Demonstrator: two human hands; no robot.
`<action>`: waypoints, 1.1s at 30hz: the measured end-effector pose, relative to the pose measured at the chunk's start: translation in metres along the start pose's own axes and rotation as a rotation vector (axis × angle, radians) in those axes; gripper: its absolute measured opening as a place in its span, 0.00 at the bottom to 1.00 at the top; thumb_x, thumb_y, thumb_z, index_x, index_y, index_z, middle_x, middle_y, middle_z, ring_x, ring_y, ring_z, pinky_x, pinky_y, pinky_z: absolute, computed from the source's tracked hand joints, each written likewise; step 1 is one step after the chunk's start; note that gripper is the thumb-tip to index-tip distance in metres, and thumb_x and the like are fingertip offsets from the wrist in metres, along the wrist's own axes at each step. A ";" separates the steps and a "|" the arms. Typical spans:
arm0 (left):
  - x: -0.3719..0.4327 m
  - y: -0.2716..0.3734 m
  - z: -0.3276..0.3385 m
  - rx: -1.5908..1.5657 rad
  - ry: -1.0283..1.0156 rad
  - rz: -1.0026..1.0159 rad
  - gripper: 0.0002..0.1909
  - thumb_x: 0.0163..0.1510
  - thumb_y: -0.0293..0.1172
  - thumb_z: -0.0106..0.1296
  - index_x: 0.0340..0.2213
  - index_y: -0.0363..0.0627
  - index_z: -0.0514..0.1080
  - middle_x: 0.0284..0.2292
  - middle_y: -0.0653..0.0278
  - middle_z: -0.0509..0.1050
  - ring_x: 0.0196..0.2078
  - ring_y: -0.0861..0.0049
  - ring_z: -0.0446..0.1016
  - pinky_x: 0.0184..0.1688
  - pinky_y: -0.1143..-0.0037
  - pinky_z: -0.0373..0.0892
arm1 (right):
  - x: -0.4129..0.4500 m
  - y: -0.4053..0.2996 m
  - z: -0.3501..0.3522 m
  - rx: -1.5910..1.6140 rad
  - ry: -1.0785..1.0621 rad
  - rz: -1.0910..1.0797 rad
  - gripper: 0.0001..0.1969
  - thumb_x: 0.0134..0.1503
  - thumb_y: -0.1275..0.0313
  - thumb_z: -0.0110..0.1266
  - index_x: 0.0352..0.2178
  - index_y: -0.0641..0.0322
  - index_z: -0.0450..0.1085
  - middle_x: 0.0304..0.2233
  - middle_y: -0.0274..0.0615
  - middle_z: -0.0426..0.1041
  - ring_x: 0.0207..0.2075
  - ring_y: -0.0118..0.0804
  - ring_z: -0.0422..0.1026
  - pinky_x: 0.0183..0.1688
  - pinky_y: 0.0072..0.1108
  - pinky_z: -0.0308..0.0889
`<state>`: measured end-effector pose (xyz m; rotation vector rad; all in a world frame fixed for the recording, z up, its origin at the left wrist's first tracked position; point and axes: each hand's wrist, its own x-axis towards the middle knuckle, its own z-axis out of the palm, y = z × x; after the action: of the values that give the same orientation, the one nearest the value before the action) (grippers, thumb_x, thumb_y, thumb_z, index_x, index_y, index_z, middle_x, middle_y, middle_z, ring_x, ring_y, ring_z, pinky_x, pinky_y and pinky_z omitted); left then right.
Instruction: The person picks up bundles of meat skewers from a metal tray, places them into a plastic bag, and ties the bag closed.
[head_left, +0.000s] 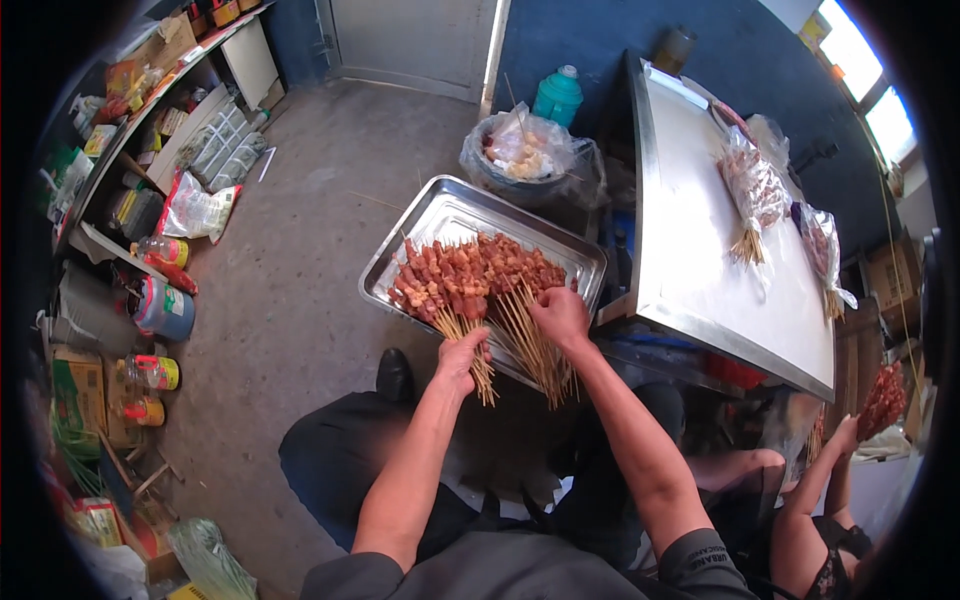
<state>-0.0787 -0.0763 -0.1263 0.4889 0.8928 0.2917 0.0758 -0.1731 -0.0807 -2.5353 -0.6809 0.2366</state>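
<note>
A bunch of raw meat skewers (442, 281) is gathered in my left hand (461, 361), which grips the bamboo sticks below the meat. My right hand (564, 319) is closed at the sticks of a second group of meat skewers (525, 262); how many it pinches is hidden by the fingers. Both groups rest in a rectangular stainless steel tray (390, 247), meat inward and bare sticks hanging over the near rim towards me. The tray's far part shows bare shiny metal.
Beyond the tray stands a tub (517, 161) lined with plastic. A metal-topped table (690, 225) at right carries bagged skewers (754, 195). Loaded shelves (124, 161) and bottles (161, 307) line the left. A co-worker's hand (847, 433) holds skewers at lower right.
</note>
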 end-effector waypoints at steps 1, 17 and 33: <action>0.000 0.000 0.000 -0.004 0.003 0.001 0.06 0.46 0.24 0.57 0.25 0.38 0.70 0.18 0.65 0.69 0.17 0.79 0.68 0.17 0.80 0.67 | 0.005 0.006 0.002 -0.001 -0.004 -0.003 0.09 0.39 0.68 0.57 0.19 0.64 0.74 0.20 0.47 0.74 0.25 0.47 0.74 0.29 0.30 0.68; 0.000 0.002 -0.002 -0.023 -0.024 -0.016 0.06 0.45 0.25 0.57 0.23 0.39 0.70 0.17 0.65 0.69 0.14 0.78 0.67 0.16 0.80 0.66 | -0.008 -0.002 -0.005 0.094 0.170 -0.048 0.06 0.38 0.71 0.54 0.19 0.63 0.73 0.19 0.49 0.73 0.23 0.46 0.74 0.28 0.30 0.68; 0.012 -0.006 -0.012 -0.024 -0.088 -0.009 0.17 0.44 0.38 0.62 0.30 0.39 0.71 0.23 0.65 0.73 0.23 0.78 0.71 0.26 0.78 0.69 | -0.080 -0.050 0.031 0.447 -0.135 -0.400 0.06 0.45 0.77 0.54 0.28 0.66 0.73 0.22 0.47 0.73 0.21 0.37 0.73 0.25 0.24 0.67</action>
<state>-0.0809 -0.0728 -0.1435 0.4715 0.8048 0.2707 -0.0226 -0.1634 -0.0790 -1.9275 -1.0399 0.3736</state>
